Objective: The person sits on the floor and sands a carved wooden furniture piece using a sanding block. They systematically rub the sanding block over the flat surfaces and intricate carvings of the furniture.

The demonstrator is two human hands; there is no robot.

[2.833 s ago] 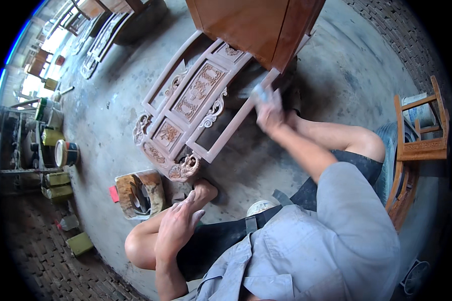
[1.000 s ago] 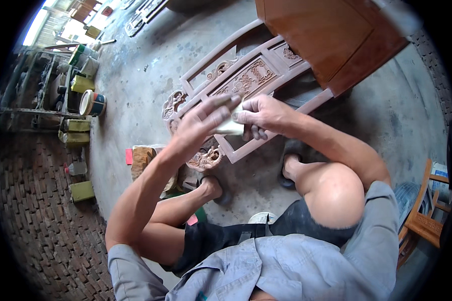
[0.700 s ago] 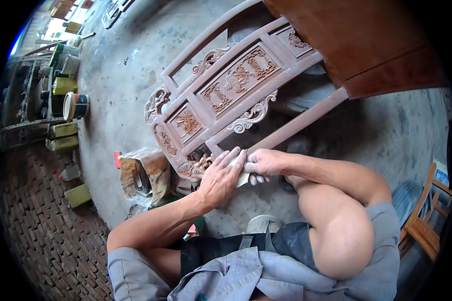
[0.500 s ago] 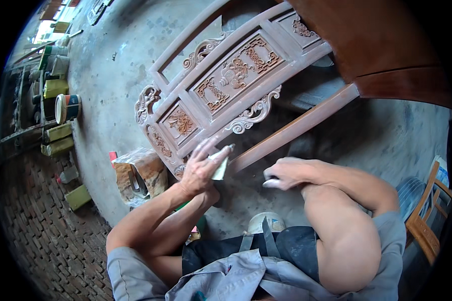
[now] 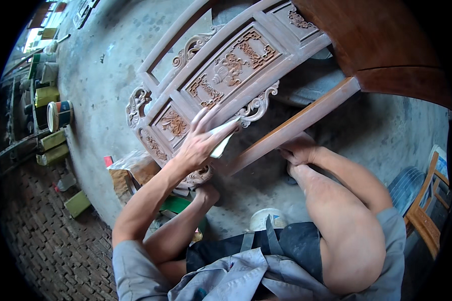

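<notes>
A carved wooden chair-back panel (image 5: 266, 52), dusty with reddish-brown relief, lies tilted in front of me. My left hand (image 5: 198, 143) rests over its near lower edge, fingers extended, with a folded pale sheet of sandpaper (image 5: 223, 146) pinched beneath the fingers and thumb. Close to the sheet is a carved scroll bracket (image 5: 256, 109) on the panel's edge. My right hand (image 5: 299, 149) is closed at the underside of the plain wooden rail (image 5: 296, 125); the rail partly hides its fingers.
A dark glossy brown wooden surface (image 5: 381, 40) stands at the upper right. A paper-wrapped block (image 5: 135, 168) sits left of my left forearm. Buckets (image 5: 60, 114) and yellow-green blocks line the left side. A white bucket (image 5: 267, 218) is between my legs; a wooden chair (image 5: 427, 210) is at right.
My left hand has moved up and right onto the panel with the sandpaper. My right hand has gone from open space near my knee up to the rail. The view has shifted slightly.
</notes>
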